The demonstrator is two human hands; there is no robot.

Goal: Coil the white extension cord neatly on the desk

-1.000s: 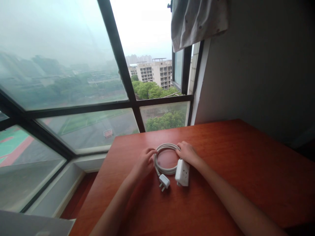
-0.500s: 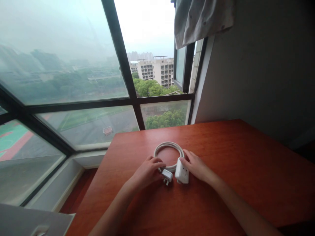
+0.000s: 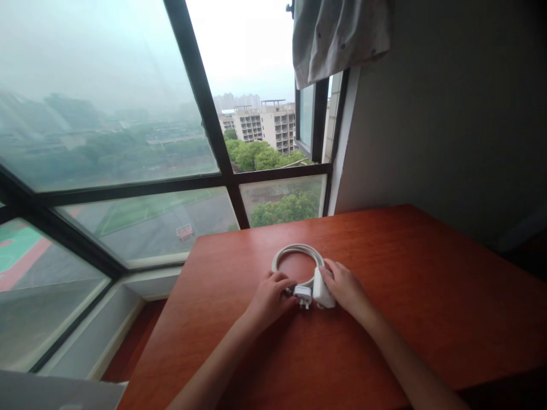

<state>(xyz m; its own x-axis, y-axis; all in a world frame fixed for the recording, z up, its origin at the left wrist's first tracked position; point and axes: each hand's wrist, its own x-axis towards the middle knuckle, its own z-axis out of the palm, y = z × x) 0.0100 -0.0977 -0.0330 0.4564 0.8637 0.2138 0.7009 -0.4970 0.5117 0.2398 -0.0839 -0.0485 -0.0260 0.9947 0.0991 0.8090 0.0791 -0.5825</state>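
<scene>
A white extension cord lies coiled (image 3: pixel 294 254) on a red-brown wooden table (image 3: pixel 405 290). My left hand (image 3: pixel 271 296) pinches the cord right behind its white plug (image 3: pixel 303 294), whose prongs point toward me. My right hand (image 3: pixel 346 287) holds the white socket block (image 3: pixel 321 290), tipped up on its edge beside the plug. Plug and socket block almost touch at the near side of the coil. Both forearms reach in from the bottom of the view.
A large dark-framed window (image 3: pixel 205 131) runs behind and left of the table, over a white sill (image 3: pixel 149 279). A grey wall (image 3: pixel 448 114) stands to the right. A grey cloth (image 3: pixel 337 34) hangs at the top. The table's left edge drops to the floor.
Both hands slid from the coil's sides to its near end. The left took the cord at the plug, the right tipped the socket block on edge, and the two ends came together.
</scene>
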